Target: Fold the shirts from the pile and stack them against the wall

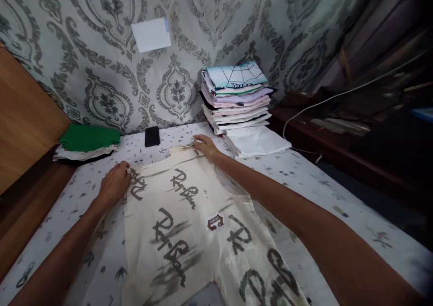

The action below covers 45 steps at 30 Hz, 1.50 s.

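Observation:
A cream garment (199, 197) with dark brush-style lettering lies spread on the bed in front of me. It has a small brown-and-white label (215, 221), and its near end divides around a grey patch, so it may be trousers or shorts. My left hand (115, 182) is closed on its far left corner, fingertips pinching the cloth. Further away, my right hand (205, 147) pinches the far edge near its right end. The forearm crosses above the garment's right side. The near end runs out of view.
A tall stack of folded clothes (237, 100) stands against the patterned wall, with a folded white cloth (259, 141) before it. A smaller pile topped by green cloth (89, 137) sits left. A black phone (152, 136) lies between. A white cable (318, 100) hangs at right.

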Each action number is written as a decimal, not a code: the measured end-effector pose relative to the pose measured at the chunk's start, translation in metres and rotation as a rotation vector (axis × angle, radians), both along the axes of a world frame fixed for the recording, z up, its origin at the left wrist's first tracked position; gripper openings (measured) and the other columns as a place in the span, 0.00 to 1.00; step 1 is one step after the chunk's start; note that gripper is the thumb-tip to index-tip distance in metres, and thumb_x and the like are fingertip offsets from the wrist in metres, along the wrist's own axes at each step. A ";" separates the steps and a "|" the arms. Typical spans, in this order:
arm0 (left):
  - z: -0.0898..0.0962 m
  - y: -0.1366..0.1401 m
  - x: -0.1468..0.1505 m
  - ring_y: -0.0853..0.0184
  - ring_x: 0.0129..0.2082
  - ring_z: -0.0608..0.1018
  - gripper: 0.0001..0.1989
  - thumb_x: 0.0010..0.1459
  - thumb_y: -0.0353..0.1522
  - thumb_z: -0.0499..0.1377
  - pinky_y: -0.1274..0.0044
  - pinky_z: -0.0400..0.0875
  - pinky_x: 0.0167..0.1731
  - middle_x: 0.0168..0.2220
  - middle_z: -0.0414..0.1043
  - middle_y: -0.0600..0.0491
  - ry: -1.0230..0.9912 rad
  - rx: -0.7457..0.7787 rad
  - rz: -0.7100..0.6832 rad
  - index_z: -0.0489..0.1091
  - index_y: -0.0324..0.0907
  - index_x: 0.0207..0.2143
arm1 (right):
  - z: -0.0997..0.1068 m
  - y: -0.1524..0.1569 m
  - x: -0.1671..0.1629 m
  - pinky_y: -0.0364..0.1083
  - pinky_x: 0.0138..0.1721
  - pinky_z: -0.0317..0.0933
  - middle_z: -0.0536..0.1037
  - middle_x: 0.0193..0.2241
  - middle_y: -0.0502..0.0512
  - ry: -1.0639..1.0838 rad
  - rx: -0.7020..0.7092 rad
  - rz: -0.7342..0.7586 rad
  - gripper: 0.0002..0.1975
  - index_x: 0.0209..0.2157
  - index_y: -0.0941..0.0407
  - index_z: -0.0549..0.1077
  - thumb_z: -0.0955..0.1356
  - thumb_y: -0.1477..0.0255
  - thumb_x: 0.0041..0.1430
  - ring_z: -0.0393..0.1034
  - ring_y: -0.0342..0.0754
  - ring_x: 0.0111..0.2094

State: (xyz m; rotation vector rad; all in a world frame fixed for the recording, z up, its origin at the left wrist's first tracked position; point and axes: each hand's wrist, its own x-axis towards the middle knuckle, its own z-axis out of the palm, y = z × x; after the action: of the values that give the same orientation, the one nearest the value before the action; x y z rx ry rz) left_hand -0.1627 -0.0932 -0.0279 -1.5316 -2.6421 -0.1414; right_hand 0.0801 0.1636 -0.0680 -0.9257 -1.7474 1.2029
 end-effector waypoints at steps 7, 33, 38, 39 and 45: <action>-0.014 0.008 0.069 0.53 0.60 0.68 0.24 0.67 0.39 0.45 0.62 0.64 0.58 0.60 0.66 0.39 -0.017 0.166 -0.434 0.61 0.38 0.60 | 0.006 -0.069 0.043 0.54 0.63 0.56 0.68 0.63 0.62 -0.398 0.482 0.242 0.23 0.61 0.58 0.67 0.58 0.68 0.68 0.63 0.53 0.62; -0.052 -0.028 0.084 0.56 0.69 0.58 0.30 0.70 0.45 0.42 0.57 0.56 0.65 0.68 0.56 0.42 -0.010 0.104 -0.489 0.56 0.42 0.68 | 0.001 -0.073 0.110 0.62 0.66 0.45 0.54 0.69 0.65 -0.982 0.652 0.113 0.26 0.66 0.56 0.60 0.57 0.64 0.71 0.47 0.59 0.70; -0.050 -0.026 0.084 0.55 0.69 0.58 0.30 0.70 0.45 0.42 0.57 0.55 0.65 0.68 0.57 0.41 -0.031 0.078 -0.467 0.57 0.41 0.67 | 0.004 -0.071 0.115 0.65 0.65 0.45 0.63 0.65 0.68 -1.003 0.641 0.089 0.26 0.63 0.61 0.64 0.57 0.63 0.71 0.52 0.62 0.68; -0.048 -0.026 0.084 0.55 0.69 0.57 0.30 0.70 0.45 0.42 0.56 0.54 0.65 0.69 0.56 0.41 -0.041 0.064 -0.462 0.56 0.40 0.67 | 0.005 -0.072 0.115 0.65 0.65 0.45 0.61 0.66 0.68 -1.011 0.620 0.092 0.27 0.64 0.62 0.63 0.57 0.63 0.71 0.51 0.62 0.68; -0.035 -0.041 0.092 0.54 0.72 0.49 0.34 0.69 0.49 0.41 0.55 0.45 0.67 0.72 0.44 0.43 -0.118 -0.045 -0.508 0.50 0.43 0.70 | 0.009 -0.115 0.120 0.62 0.68 0.41 0.49 0.71 0.67 -0.941 0.621 0.212 0.31 0.68 0.61 0.55 0.57 0.60 0.71 0.40 0.59 0.71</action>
State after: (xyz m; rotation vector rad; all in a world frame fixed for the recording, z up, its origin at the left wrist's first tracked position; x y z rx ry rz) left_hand -0.0704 -0.1344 -0.0625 -2.2405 -2.2842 -0.2085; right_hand 0.2005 0.0486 -0.0586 -0.9883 -2.7835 0.2199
